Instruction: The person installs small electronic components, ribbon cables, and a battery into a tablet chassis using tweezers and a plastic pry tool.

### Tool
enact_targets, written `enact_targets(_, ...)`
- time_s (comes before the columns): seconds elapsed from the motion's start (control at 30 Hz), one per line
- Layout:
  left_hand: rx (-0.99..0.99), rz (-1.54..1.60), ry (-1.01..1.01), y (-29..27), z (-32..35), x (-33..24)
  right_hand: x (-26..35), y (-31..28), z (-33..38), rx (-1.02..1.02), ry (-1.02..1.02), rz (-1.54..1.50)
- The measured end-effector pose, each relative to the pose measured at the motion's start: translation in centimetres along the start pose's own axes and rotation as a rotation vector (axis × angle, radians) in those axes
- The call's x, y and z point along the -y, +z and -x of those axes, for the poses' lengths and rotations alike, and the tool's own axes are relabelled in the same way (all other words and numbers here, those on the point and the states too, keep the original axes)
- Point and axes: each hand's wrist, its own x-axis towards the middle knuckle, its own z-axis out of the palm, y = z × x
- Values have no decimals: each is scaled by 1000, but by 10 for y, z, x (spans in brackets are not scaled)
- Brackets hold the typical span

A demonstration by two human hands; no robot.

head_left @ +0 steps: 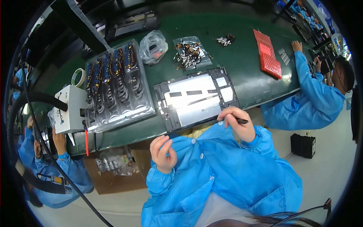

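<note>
In front of me on the green bench lies an opened tablet-like device point(196, 103), with a black frame and a large silvery plate inside. My right hand point(240, 125) is at its near right corner, fingers closed on a slim black pen-like tool point(242, 121). The tool's tip is hidden, so its exact kind does not show. My left hand point(163, 154) hovers off the bench's front edge, near the device's left corner. Its fingers are loosely bent and apart, and I see nothing in them.
Left of the device stands a clear plastic tray point(145, 108) of small parts. Beyond it are a plastic bag point(153, 47), a heap of small connectors point(189, 55) and a red bubble-wrap pouch point(268, 56). A white box point(70, 109) stands far left. People sit at both sides.
</note>
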Motion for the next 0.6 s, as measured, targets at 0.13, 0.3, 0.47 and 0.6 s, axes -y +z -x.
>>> enact_targets(0.13, -27, 11, 36, 3, -11, 2, 24, -14, -27, -94, -270, 123)
enact_targets(0.3, -47, 71, 15, 4, -15, 5, 74, -35, -75, -62, -334, 154)
enact_targets(0.47, -82, 51, 16, -1, -10, 14, 101, -8, -185, 80, -427, 401)
enact_targets(0.6, -163, 5, -25, -6, -9, 23, 60, 13, -268, 46, -456, 289)
